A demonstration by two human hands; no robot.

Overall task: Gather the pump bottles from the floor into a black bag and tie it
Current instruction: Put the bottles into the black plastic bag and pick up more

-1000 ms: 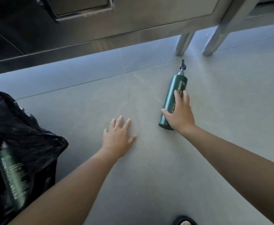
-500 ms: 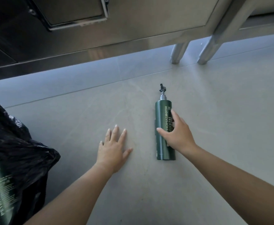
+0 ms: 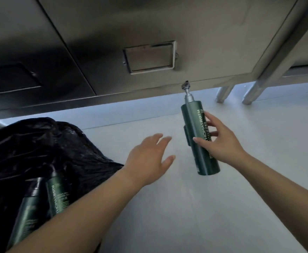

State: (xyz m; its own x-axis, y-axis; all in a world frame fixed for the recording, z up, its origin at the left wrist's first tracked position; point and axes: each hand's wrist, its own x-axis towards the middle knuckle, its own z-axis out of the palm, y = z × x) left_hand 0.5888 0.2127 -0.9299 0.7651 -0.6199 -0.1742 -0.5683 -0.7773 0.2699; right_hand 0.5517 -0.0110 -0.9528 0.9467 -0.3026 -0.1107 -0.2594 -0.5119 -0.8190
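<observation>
My right hand (image 3: 219, 141) grips a dark green pump bottle (image 3: 197, 130) around its middle and holds it above the floor, pump end pointing away from me. My left hand (image 3: 147, 159) hovers over the floor with fingers spread, holding nothing, between the bottle and the black bag (image 3: 36, 147). The bag lies open at the left. Two more green pump bottles (image 3: 57, 199) lie inside its mouth, partly hidden by my left forearm.
A stainless steel cabinet (image 3: 149, 42) with recessed handles stands right ahead, its base close to the raised bottle's pump. Two metal legs (image 3: 248, 95) stand at the right. The pale tiled floor (image 3: 167, 216) stretches between the bag and my right arm.
My right hand has lifted the bottle off the floor. My left hand has risen from lying flat on the floor. The view has swung so that more of the bag shows.
</observation>
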